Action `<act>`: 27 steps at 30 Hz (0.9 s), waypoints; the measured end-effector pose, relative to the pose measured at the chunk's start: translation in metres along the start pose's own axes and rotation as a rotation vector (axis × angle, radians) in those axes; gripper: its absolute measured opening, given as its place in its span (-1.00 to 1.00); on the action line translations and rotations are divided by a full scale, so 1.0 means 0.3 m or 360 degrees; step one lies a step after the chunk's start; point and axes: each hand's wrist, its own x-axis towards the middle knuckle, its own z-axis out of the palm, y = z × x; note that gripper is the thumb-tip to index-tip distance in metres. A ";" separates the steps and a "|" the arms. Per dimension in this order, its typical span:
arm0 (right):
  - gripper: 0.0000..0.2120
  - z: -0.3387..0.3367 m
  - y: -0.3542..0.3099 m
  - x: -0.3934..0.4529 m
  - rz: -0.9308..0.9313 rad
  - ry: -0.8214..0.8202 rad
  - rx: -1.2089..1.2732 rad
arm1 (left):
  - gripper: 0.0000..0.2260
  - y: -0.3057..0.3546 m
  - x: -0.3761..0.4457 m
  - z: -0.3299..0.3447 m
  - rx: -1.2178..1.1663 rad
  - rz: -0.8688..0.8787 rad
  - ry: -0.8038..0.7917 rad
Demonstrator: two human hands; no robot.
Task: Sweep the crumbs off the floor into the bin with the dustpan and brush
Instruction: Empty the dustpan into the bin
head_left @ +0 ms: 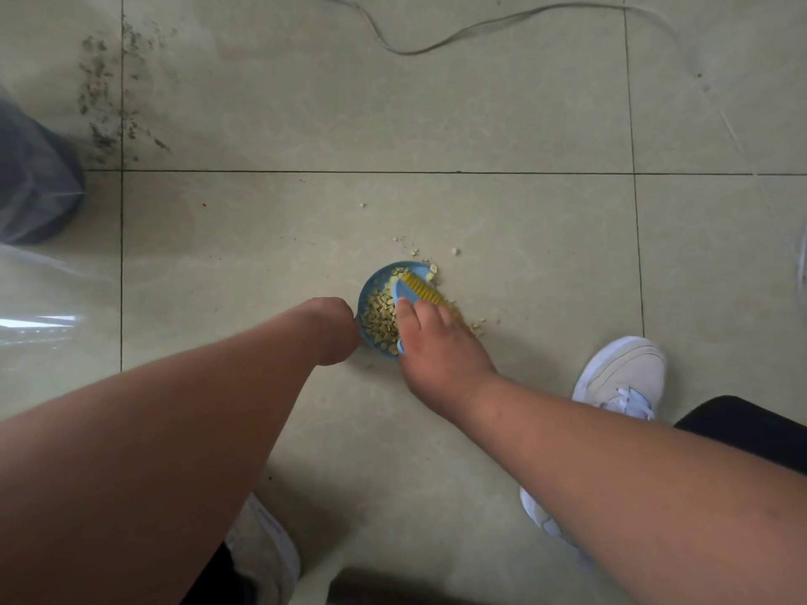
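Over on the far left we're seeing the bin (35, 185), a dark thing with a clear liner, sitting well apart from the action, with a patch of dark specks (109, 93) on the tiles just beside it. Those aren't what we're chasing right now.

Moving in, our left hand (334, 331) is curled around what must be the handle of the blue dustpan (371, 294). The wrist is hiding the fingers, so we're judging the hold from the pose. The pan is sitting flat on the floor (262, 238), and it's already carrying a decent heap of yellow crumbs (380, 318).

Our right hand (436, 342) is wrapped over the back of the little brush (421, 292), its yellow bristles lying right across the pan's open lip. A line of crumbs is sitting just outside the lip, under and beside the bristles, and a few strays (455, 251) are lying a bit beyond, plus one loner further up.

So, tips for this bit: we're guessing the trick is pressing the pan's lip hard against the tile so nothing slides underneath, and using short light flicks toward the pan, not big swipes that scatter bits. Then we're going after the strays, pulling them in before lifting. Carrying it level to the bin matters too, since it's pretty full.

Right of all that, our white shoe (620, 377) is planted near the mess, so we're watching our step.
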 end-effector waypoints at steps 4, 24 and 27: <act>-0.48 -0.027 -0.005 0.010 -0.0029 0.0000 0.0105 | -0.64 -0.027 -0.012 0.000 -0.0090 0.0075 -0.0002; -0.87 -0.895 -0.005 -0.091 0.0240 0.0560 0.0661 | -0.71 -0.016 -0.669 -0.418 -0.0604 0.0056 0.0318; -0.86 -1.017 -0.101 -0.105 0.0196 0.0694 0.0721 | -0.75 -0.051 -0.792 -0.519 -0.0605 0.0089 0.0370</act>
